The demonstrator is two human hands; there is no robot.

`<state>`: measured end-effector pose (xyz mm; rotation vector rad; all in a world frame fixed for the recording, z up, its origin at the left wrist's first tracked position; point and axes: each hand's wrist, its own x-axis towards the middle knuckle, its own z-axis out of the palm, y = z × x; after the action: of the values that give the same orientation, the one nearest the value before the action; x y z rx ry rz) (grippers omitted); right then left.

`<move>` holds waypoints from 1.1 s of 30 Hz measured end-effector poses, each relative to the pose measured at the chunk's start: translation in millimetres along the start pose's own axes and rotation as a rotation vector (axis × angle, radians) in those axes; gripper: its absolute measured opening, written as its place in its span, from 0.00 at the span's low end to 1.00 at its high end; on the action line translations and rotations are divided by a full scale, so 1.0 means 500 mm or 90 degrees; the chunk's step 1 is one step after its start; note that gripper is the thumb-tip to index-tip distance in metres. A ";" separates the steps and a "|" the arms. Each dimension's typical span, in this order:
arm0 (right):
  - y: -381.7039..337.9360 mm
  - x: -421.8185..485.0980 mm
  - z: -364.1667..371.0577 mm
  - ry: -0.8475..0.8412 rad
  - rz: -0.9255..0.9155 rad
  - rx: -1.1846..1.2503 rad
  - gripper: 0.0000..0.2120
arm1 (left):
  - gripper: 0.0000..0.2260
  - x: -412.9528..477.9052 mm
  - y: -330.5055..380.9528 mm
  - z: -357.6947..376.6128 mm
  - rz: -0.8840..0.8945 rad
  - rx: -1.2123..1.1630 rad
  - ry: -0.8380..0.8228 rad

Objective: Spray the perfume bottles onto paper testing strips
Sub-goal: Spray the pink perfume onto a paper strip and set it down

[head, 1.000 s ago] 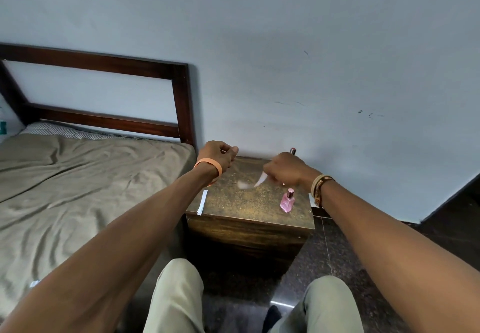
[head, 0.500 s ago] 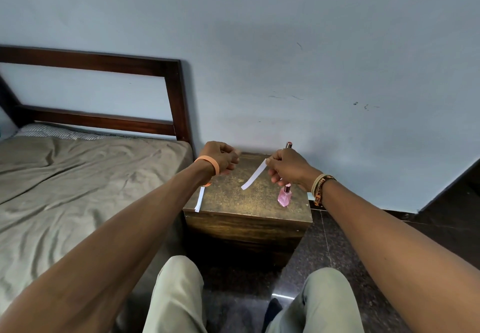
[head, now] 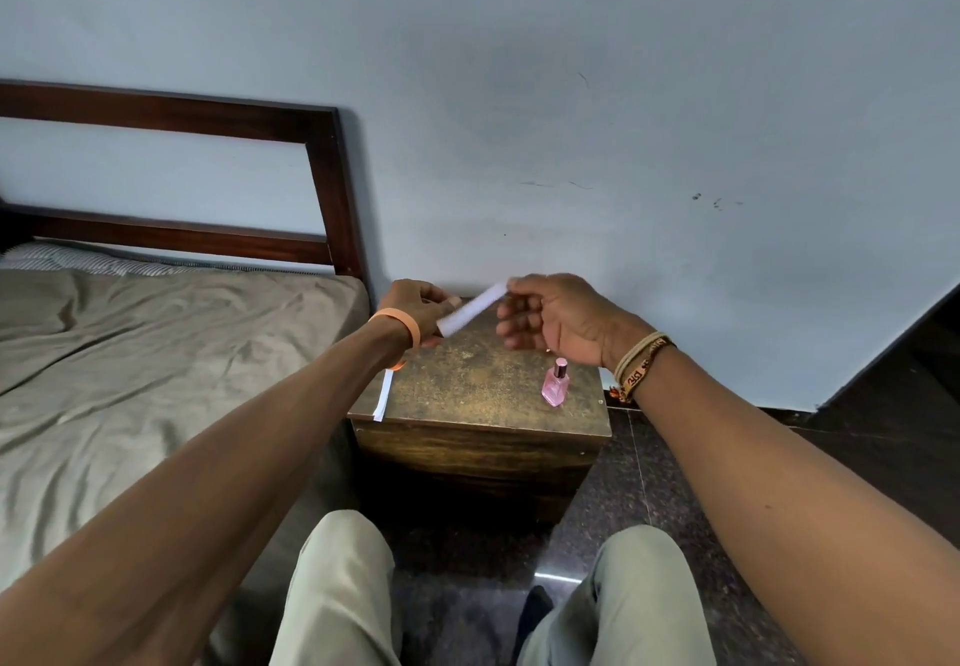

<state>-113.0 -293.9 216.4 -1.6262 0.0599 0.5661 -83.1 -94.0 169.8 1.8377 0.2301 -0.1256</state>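
A white paper strip [head: 471, 311], blurred, slants above the wooden bedside table [head: 467, 390]. My right hand [head: 556, 319] pinches its upper end between thumb and forefinger, the other fingers loosely curled. My left hand [head: 420, 313], with an orange wristband, is curled into a fist, and the strip's lower end meets its fingertips. I cannot tell whether anything is inside the fist. A small pink perfume bottle [head: 555, 385] stands upright near the table's right front corner, below my right wrist. A thin stack of spare strips [head: 383, 396] lies along the table's left edge.
A bed with an olive sheet [head: 156, 353] and a dark wooden headboard [head: 332, 187] touches the table's left side. A pale blue wall [head: 571, 93] is right behind the table. My knees [head: 343, 587] are in front, over a dark tiled floor [head: 649, 483].
My right hand has lifted and swung the strip leftward, so its lower end now reaches my left fist. The right hand has moved off the pink bottle, which now shows fully.
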 end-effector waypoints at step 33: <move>0.081 0.108 0.036 0.074 -0.115 -0.499 0.09 | 0.08 0.031 -0.064 0.034 -0.066 -0.056 -0.166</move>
<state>-86.3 -267.5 157.5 -2.3954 -0.2517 0.3682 -74.6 -100.4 132.0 1.7019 0.1451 -0.4191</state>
